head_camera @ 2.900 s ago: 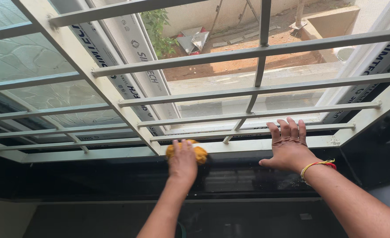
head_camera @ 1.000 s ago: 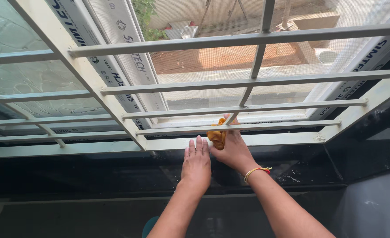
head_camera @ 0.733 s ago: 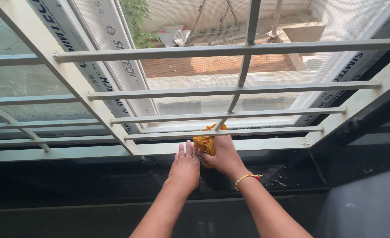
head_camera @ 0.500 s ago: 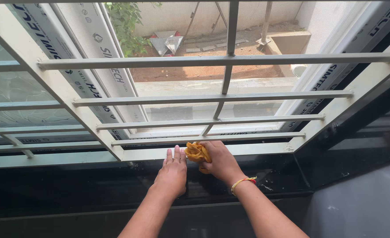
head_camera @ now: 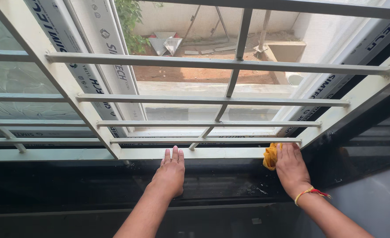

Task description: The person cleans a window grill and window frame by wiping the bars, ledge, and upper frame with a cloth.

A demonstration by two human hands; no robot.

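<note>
My right hand [head_camera: 290, 169] presses a crumpled yellow cloth [head_camera: 270, 155] against the bottom rail of the white window grille [head_camera: 212, 153], close to its right corner. A red and yellow thread band circles that wrist. My left hand [head_camera: 170, 173] lies flat, fingers together, on the black stone sill [head_camera: 221, 185] with its fingertips touching the grille's bottom rail near the middle. It holds nothing.
White horizontal bars [head_camera: 212, 100] and one slanted upright [head_camera: 234, 79] cross the open window. Patterned frosted glass [head_camera: 23, 83] fills the left panel. A dark wall [head_camera: 371, 132] closes the right side. Specks of debris [head_camera: 256, 190] lie on the sill. Outside are bare soil and a plant.
The cloth went from my left hand to my right at mid-rail. My right hand has since slid it right along the bottom rail to the corner. My left hand stays flat on the sill.
</note>
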